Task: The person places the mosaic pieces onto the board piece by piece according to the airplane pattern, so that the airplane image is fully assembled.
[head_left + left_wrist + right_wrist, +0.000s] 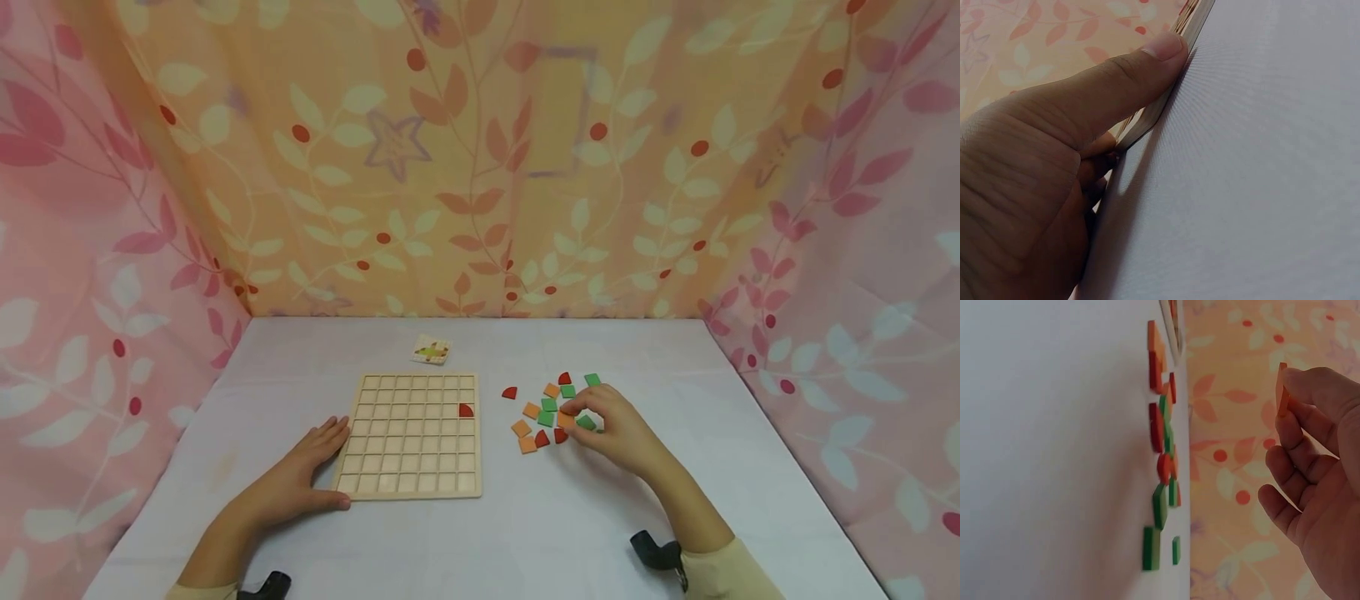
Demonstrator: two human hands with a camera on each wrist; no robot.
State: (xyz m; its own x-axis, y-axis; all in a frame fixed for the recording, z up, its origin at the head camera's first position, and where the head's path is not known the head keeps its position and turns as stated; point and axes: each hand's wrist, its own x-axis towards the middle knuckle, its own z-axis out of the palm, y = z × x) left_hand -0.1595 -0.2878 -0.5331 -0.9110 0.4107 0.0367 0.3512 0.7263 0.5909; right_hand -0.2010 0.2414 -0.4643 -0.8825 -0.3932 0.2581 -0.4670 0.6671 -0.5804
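Narrow passage between wooden board (420,437) and loose tiles (550,405), apparently tightest beside the outlying red quarter-circle (510,392)

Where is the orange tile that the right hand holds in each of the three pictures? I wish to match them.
Head: the orange tile is right of centre and below mid-height, at the fingertips of the right hand.
Left wrist: it is not in this picture.
Right wrist: upper right, pinched at the fingertips of the same hand.
Shared landmark: the orange leaf-patterned cloth shows in all three views.
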